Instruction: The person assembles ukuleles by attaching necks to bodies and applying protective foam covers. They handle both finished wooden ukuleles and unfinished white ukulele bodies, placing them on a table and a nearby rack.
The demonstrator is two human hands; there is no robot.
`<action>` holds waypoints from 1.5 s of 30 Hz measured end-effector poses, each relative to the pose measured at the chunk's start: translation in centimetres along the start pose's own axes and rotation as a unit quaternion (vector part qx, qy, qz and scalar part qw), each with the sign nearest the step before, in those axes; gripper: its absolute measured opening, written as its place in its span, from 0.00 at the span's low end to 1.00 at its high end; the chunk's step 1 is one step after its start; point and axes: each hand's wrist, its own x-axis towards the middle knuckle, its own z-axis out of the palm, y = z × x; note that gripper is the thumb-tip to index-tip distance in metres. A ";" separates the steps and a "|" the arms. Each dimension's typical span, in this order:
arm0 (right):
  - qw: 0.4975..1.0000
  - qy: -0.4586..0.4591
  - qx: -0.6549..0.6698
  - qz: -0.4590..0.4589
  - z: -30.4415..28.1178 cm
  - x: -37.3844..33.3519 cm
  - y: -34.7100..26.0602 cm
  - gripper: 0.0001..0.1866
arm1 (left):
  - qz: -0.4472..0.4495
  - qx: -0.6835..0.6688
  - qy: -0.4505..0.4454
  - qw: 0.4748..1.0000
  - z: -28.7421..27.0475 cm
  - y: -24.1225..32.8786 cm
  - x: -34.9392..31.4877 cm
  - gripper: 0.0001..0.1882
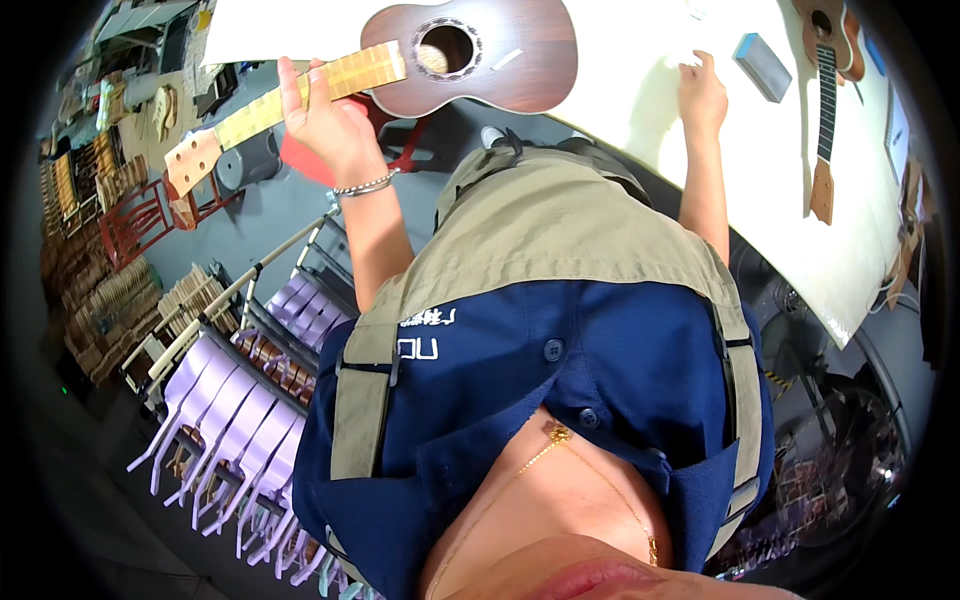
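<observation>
A dark brown ukulele [535, 55] lies with its body at the table edge, its neck slanting down to the left. A pale yellowish strip covers the front of the neck, and the light wooden headstock [190, 162] has several holes. My left hand [325, 115], a bracelet on its wrist, is closed around the neck near the body, two fingers lying across the front. Over the white table my right hand [703, 98] has its fingers partly bent and apart, with nothing visible between them. A grey block with a blue edge [763, 68] is just right of it.
Another ukulele [826, 100] with a dark fretboard rests at the right of the white table [650, 30]. Below left stand a rack with purple slats [215, 400], a red stool [135, 222] and a grey bin [245, 165]. Stacked wooden parts [100, 300] line the far left.
</observation>
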 end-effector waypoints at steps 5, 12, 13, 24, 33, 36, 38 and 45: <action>0.992 0.091 -0.069 -0.050 -0.6 -0.9 1.0 0.14 | 0.034 0.006 -0.022 0.999 1.1 0.0 0.1 0.22; 0.833 -0.261 0.480 0.086 3.3 -3.6 -4.3 0.21 | 0.047 -0.009 -0.038 0.998 2.6 0.8 -0.4 0.21; 0.796 -0.305 0.506 0.129 3.1 -4.0 -5.6 0.23 | 0.047 -0.015 -0.044 0.998 2.6 1.0 -0.3 0.21; 0.830 -0.262 0.485 -0.087 2.6 -5.1 -8.1 0.26 | 0.116 -0.235 -0.257 0.930 3.0 6.1 0.4 0.25; 0.842 0.012 0.499 -0.202 0.8 -6.5 -9.9 0.34 | 0.134 -0.086 -0.090 0.983 4.2 6.8 -1.0 0.33; 0.824 -0.063 0.545 -0.143 0.5 -6.0 -9.4 0.26 | 0.143 -0.130 -0.112 0.975 4.5 7.1 -1.2 0.30; 0.718 -0.198 0.665 0.047 -0.1 -5.2 -9.3 0.27 | 0.151 -0.138 -0.139 0.969 5.5 7.3 -1.3 0.31; 0.563 -0.269 0.739 0.255 -0.2 -6.8 -10.9 0.37 | 0.098 -0.261 -0.195 0.940 5.2 6.9 -1.0 0.24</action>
